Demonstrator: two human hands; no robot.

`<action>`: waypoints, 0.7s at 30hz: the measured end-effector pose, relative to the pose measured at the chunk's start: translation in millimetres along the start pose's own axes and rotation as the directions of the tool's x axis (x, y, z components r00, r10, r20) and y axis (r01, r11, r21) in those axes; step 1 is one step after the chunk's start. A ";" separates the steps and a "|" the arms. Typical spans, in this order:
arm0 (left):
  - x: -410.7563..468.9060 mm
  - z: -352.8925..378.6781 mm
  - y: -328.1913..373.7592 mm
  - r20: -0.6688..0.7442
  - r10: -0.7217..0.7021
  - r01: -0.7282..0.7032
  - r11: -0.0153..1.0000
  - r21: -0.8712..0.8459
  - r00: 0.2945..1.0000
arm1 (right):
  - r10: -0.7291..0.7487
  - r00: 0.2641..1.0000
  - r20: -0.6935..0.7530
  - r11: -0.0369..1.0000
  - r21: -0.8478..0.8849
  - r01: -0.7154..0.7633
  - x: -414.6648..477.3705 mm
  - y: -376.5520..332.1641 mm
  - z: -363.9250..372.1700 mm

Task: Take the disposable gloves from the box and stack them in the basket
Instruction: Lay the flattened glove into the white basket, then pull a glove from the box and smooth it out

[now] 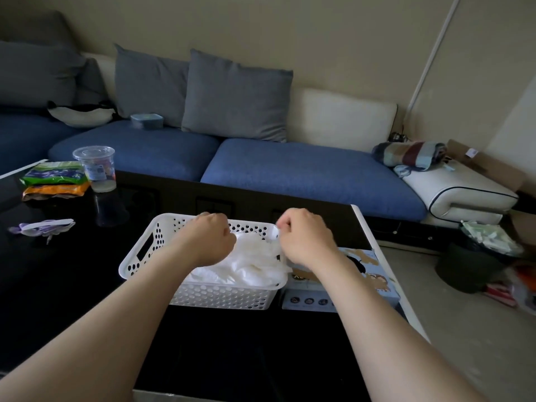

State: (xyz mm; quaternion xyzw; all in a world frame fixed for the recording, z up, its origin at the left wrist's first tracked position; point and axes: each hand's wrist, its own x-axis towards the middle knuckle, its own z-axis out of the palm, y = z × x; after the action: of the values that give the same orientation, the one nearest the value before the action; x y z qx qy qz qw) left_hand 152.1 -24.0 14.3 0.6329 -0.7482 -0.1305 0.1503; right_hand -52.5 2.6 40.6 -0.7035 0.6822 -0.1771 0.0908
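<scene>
The left hand (213, 234) and right hand (305, 237) pinch one glove (259, 244) over the basket (138, 258), which already holds a pile (232, 271); the box (364, 275) beside it may hold more.

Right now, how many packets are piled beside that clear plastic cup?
2. A green packet lies on top of an orange packet, left of the clear plastic cup at the black table's far left corner. More could be hidden underneath.

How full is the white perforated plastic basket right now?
Partly full: a crumpled pile of thin translucent disposable gloves lies inside the white perforated plastic basket, reaching about its rim.
</scene>
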 end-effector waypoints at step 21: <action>-8.2 46.3 98.7 0.333 0.336 -0.385 0.919 0.091 0.881 | 0.143 0.987 -0.075 0.986 -0.075 -0.149 -7.5 99.9 -6.2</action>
State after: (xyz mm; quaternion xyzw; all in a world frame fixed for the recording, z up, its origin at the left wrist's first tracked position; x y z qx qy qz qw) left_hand 45.6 0.6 9.3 0.4635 -0.8750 -0.1399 0.0029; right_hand -147.6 5.5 8.4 -0.6480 0.7414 -0.1667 0.0512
